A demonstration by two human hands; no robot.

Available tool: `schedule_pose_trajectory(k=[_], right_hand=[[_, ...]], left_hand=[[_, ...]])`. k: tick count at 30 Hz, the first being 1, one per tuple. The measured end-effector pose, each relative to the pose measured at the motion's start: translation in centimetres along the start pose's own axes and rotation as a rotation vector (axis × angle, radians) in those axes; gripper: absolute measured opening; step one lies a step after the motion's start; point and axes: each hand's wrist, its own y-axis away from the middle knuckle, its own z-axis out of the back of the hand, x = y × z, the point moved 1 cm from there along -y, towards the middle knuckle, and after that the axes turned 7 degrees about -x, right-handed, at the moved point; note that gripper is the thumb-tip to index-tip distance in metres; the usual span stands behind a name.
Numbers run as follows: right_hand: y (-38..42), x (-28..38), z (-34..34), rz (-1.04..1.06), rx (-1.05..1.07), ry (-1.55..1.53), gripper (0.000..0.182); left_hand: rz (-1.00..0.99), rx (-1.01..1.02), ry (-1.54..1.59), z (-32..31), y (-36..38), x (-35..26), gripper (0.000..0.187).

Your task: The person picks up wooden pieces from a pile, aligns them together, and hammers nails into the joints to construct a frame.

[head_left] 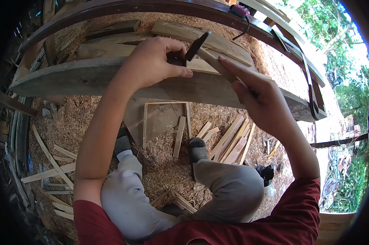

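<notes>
My right hand (256,92) grips the pale wooden handle of a hammer (214,62), its index finger stretched along the handle. The dark, narrow hammer head (198,45) is raised over the plank, close beside the fingertips of my left hand (158,61). That hand is curled around a dark, flat-sided piece (177,61), thumb below and fingers above. Much of the piece is hidden by the hand, and I cannot tell its kind. Both hands are over a long, weathered plank bench (98,79).
Boards (192,32) lie behind the bench, before a dark beam (123,8) bearing a pink device (239,11) with a cord. Below, a thin wooden frame (166,103), offcuts (233,141) and strips (53,173) lie on shavings. A handsaw (309,87) hangs at the right.
</notes>
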Motion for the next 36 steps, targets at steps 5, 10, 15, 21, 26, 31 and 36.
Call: schedule_pose_trajectory(k=[5, 10, 15, 21, 26, 31, 36], right_hand=[[-0.7, -0.7, -0.2, -0.238, -0.248, -0.031, 0.029], [-2.6, -1.7, -2.1, -0.19, -0.38, 0.036, 0.024], [-4.2, -2.0, -4.0, -0.175, -0.429, 0.0, 0.023], [-5.2, -3.6, -4.4, -0.098, -0.364, -0.054, 0.027], [-4.9, -3.3, -4.4, -0.12, -0.346, -0.013, 0.03], [-5.2, -4.3, -4.2, -0.135, -0.372, -0.031, 0.031], [-5.0, -4.8, -4.4, -0.158, -0.408, 0.032, 0.029]], left_hand=[[-0.061, -0.021, 0.019, -0.1, -0.2, 0.7, 0.032], [0.005, 0.016, 0.069, 0.7, -0.9, 1.0, 0.025], [0.009, -0.048, 0.061, 0.0, -0.6, 0.8, 0.023], [0.004, -0.096, 0.042, -0.4, -0.8, 1.2, 0.023], [-0.049, -0.112, 0.225, 0.2, -0.7, 1.7, 0.021], [-0.095, -0.206, 0.353, 0.4, -0.9, 2.3, 0.025], [-0.049, -0.178, 0.344, 1.1, -0.8, 2.3, 0.025]])
